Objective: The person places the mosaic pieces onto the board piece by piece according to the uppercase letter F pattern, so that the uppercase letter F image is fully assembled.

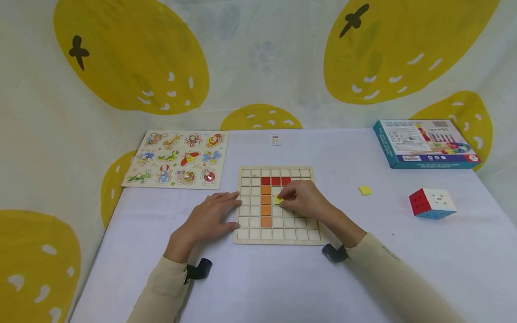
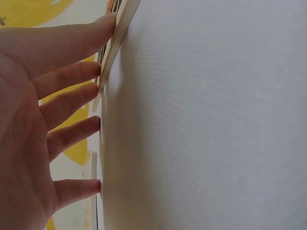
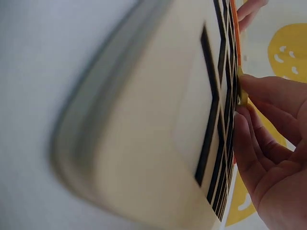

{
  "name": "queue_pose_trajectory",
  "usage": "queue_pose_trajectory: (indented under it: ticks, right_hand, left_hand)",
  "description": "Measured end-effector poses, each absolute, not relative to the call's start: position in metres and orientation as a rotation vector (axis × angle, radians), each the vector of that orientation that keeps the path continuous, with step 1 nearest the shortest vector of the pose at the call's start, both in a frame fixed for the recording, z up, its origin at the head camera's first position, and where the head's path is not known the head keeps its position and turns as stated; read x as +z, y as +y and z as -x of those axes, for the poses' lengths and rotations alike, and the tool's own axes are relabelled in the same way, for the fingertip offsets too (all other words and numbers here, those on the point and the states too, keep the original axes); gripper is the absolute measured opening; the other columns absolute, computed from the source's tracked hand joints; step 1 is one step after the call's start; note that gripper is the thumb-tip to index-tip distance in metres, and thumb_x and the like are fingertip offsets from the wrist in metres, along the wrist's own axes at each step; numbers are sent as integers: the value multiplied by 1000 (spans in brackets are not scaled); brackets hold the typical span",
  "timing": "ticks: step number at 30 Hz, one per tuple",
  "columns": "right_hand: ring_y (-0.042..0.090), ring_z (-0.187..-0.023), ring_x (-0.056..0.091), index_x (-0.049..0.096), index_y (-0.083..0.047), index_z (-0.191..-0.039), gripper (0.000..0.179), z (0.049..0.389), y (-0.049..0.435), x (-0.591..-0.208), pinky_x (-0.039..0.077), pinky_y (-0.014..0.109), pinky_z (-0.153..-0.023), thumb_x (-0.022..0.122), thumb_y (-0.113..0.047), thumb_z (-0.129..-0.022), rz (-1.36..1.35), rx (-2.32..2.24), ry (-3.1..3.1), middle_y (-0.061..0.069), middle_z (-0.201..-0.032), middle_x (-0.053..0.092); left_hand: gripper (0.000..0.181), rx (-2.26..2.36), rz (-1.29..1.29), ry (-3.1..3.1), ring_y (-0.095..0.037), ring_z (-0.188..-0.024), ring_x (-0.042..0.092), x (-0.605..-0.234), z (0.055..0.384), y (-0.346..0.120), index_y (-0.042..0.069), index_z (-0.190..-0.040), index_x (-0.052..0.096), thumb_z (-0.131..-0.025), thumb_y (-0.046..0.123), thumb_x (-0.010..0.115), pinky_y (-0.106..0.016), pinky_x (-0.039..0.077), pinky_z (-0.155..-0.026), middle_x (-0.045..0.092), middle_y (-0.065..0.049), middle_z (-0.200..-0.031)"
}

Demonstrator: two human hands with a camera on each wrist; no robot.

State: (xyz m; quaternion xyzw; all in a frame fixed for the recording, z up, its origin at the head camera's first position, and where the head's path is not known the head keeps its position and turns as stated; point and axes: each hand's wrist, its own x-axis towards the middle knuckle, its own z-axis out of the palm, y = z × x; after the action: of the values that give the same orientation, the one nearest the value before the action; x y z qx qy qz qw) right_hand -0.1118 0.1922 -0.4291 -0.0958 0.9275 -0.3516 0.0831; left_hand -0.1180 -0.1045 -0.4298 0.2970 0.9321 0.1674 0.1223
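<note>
A square wooden grid board (image 1: 278, 241) lies on the white table, with a row of red tiles (image 1: 276, 181) and a column of orange tiles (image 1: 266, 210) set in its cells. My right hand (image 1: 304, 197) pinches a yellow square tile (image 1: 278, 200) between thumb and fingers, close over a cell just right of the orange column. In the right wrist view the yellow tile (image 3: 243, 91) shows edge-on at the grid. My left hand (image 1: 210, 215) is spread at the board's left edge; in the left wrist view its thumb (image 2: 103, 31) touches the board's side.
Another yellow tile (image 1: 365, 190) lies to the right of the board. Beyond it are a puzzle cube (image 1: 433, 203) and a teal box (image 1: 428, 144). An insect picture board (image 1: 175, 160) lies at the back left. A small printed card (image 1: 275, 140) is behind the grid board.
</note>
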Motion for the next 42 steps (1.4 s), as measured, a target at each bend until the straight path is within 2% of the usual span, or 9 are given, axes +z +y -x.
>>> queue_pose_trajectory:
  ticks: [8,25,28,33,37,42]
  right_hand:
    - [13,-86,66,82,-12,-96,15,114,190,-431,56,24,-76,84,-11,-82,351,-1024,2790,0,-95,77]
    - [14,-86,65,82,-12,-97,15,113,188,-430,53,21,-73,84,-11,-82,289,-1041,2764,2,-99,77]
    - [14,-87,64,81,-12,-100,18,112,191,-429,56,23,-75,85,-12,-82,295,-1048,2732,2,-102,77]
    - [15,-94,70,77,-14,-112,30,108,203,-427,62,33,-87,85,-16,-83,261,-1113,2639,3,-113,76]
    - [20,-102,71,75,-15,-119,36,104,221,-424,61,39,-91,84,-18,-84,213,-1141,2635,5,-117,75]
    - [25,-108,64,72,-14,-124,41,100,249,-420,57,43,-94,83,-20,-85,154,-1056,2733,8,-121,72]
  left_hand:
    - [64,480,-875,2728,-29,-148,45,-432,119,-106,21,-142,61,-86,45,79,-56,47,-113,47,3,-161]
    - [64,484,-853,2731,-30,-148,45,-431,118,-104,21,-142,61,-85,44,80,-57,47,-112,47,3,-161]
    - [64,490,-856,2727,-30,-147,45,-431,118,-104,21,-142,61,-85,44,80,-58,48,-112,47,3,-161]
    - [64,494,-854,2721,-30,-147,45,-432,117,-104,21,-142,61,-85,44,80,-58,48,-111,47,3,-161]
    - [64,487,-846,2728,-29,-148,45,-432,117,-104,22,-142,61,-85,44,80,-58,48,-111,47,3,-161]
    - [64,487,-843,2728,-29,-148,44,-433,117,-104,22,-142,61,-85,44,80,-58,47,-112,46,4,-161]
